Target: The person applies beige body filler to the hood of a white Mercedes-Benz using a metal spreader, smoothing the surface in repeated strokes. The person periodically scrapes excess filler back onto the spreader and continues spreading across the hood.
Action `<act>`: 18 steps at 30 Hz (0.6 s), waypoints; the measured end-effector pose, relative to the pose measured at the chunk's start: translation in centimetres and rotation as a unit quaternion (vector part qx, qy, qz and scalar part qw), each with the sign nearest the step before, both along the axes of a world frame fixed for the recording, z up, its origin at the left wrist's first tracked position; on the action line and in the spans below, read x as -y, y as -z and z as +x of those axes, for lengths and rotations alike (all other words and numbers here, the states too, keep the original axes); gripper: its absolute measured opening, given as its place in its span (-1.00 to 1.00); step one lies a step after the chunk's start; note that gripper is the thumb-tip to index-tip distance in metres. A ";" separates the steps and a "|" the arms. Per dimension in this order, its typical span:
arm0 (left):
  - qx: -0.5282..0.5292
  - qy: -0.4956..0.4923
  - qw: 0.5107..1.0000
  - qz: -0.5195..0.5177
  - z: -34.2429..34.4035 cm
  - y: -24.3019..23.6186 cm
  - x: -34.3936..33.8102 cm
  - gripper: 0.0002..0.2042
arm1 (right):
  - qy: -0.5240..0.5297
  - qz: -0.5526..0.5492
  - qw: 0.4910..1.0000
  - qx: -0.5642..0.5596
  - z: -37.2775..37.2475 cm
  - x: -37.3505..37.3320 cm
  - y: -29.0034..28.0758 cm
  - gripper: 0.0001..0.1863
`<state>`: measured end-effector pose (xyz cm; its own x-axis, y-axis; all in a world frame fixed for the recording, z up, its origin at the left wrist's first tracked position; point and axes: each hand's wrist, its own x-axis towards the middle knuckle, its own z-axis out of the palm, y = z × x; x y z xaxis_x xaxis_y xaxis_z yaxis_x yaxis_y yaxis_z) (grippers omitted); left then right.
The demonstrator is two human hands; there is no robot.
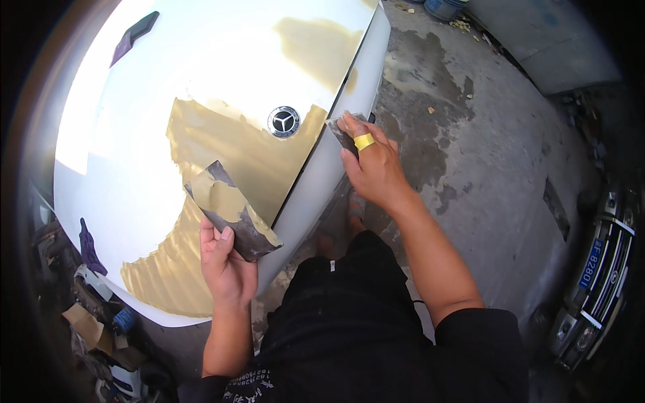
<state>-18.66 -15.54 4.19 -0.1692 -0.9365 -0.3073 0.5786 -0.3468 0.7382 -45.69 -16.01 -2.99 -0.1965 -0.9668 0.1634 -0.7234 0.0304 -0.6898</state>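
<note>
My left hand (228, 269) grips a dark, flat putty board (252, 245) smeared with beige paste, held over the lower right part of a white car panel (111, 154). My right hand (373, 164), with yellow tape round a finger, is closed on a small dark scraper (339, 134) beside the panel's right edge. Broad beige patches (235, 151) cover parts of the panel, around and below a round metal emblem (283, 114). The far side of the scraper is partly hidden by my fingers.
Dark handles (127, 43) show at the panel's left. Concrete floor (470, 161) lies to the right, with a detached bumper (605, 262) at the far right and blue buckets (443, 7) behind. Cardboard (80, 326) and assorted parts crowd the lower left.
</note>
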 end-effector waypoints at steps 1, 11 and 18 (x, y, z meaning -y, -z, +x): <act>0.000 0.003 1.000 0.004 0.1 0.1 -0.1 -0.56 | 0.001 0.007 1.000 -0.019 -0.7 1.5 0.1 -0.38; 0.010 -0.024 0.999 0.034 1.1 0.8 -1.3 -0.61 | -0.087 0.109 0.987 -0.084 1.7 3.1 -0.3 -0.44; 0.003 -0.019 0.999 0.037 1.3 0.7 -1.1 -0.60 | 0.008 0.034 0.999 -0.026 -0.4 2.7 0.7 -0.42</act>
